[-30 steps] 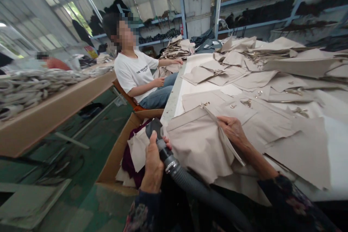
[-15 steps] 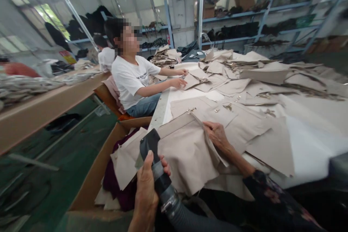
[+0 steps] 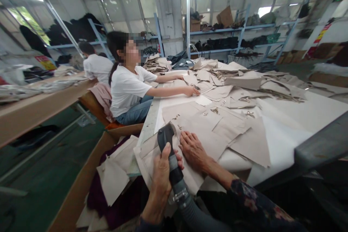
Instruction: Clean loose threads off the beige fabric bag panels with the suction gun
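Note:
My left hand [image 3: 163, 168] is closed around the neck of a black vacuum nozzle [image 3: 166, 136], which joins a ribbed grey hose [image 3: 193, 208] running down out of view. The nozzle's head rests on or just over a beige fabric piece [image 3: 148, 154] at the table's near edge. My right hand [image 3: 193, 149] lies flat on that fabric, right of the nozzle, fingers stretched out. Beyond it are more beige fabric panels [image 3: 190, 114] with small metal clasps [image 3: 214, 110] on them.
Left of the table [image 3: 296, 112] stands a cardboard box [image 3: 78, 174] holding beige pieces and purple cloth [image 3: 95, 195]. A co-worker [image 3: 127, 90] sits at the table's left side, handling fabric. A metal edge [image 3: 320, 145] runs at the right. Shelves [image 3: 214, 30] line the back.
The nozzle has shifted right and up onto the fabric. My right hand has gone from gripping the lifted fabric's edge to lying flat on it. The co-worker's near hand reached farther right.

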Available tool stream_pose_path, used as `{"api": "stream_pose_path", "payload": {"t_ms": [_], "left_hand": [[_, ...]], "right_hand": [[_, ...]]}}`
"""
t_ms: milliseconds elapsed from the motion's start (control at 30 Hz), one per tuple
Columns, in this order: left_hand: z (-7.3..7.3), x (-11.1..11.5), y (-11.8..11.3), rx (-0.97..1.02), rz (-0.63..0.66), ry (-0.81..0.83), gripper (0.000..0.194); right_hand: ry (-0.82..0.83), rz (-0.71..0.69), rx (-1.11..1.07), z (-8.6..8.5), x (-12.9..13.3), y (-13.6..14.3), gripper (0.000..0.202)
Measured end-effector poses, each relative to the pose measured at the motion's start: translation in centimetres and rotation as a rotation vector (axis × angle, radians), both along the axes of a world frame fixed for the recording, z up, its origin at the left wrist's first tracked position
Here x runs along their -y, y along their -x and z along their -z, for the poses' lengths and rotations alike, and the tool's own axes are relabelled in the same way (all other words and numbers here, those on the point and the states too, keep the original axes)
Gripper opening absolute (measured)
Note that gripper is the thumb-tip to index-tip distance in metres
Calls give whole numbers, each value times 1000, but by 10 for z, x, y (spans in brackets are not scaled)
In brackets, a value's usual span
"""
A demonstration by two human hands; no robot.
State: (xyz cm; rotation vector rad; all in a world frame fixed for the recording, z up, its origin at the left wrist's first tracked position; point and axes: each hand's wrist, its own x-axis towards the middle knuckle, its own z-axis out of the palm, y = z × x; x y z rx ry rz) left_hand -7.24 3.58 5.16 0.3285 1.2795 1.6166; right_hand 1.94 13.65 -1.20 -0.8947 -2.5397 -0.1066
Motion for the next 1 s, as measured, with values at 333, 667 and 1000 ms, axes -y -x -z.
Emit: {"api": "stream_pose_path", "payload": {"t_ms": [333,667,1000], "left_hand": [[16,-42,-5,-113,32,50,41],[21,-50,5,-47,69,30,41],[15,-39,7,-61,72,43,43]], "right_hand": [[107,-68,-57,4,-4,-4,42],[186,278,-190,-15,-43,-6,36],[294,270,-67,-37,-53,2,29]]}}
